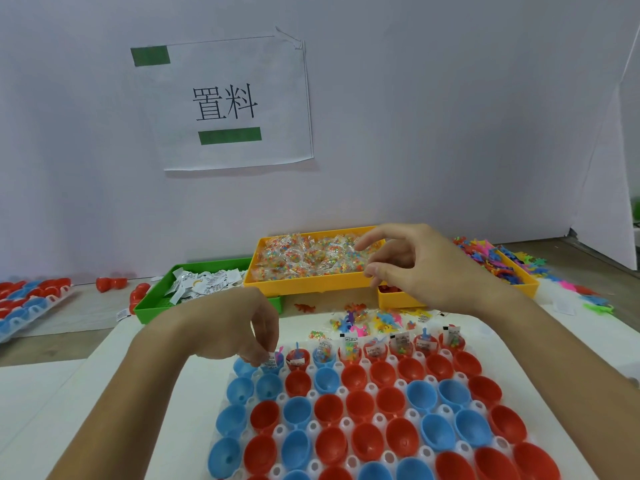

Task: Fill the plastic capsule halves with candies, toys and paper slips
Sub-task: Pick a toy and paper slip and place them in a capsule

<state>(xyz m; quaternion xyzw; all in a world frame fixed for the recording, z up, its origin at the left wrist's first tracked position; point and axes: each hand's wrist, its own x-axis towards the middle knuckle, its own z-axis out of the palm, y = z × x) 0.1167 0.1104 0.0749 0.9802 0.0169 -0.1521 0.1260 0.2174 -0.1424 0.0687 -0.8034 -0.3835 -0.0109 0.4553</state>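
Observation:
Red and blue capsule halves sit open side up in a clear holder tray. Most halves of the far row hold paper slips, toys and candy bags. My left hand hangs over the far-left end of that row, fingertips pinching a paper slip at a blue half. My right hand hovers over the yellow tray of candy bags, fingers loosely spread and holding nothing.
A green tray of paper slips stands at the back left. A second yellow tray with coloured toys is at the back right. Loose toys and candy bags lie just beyond the holder. Another filled capsule tray sits far left.

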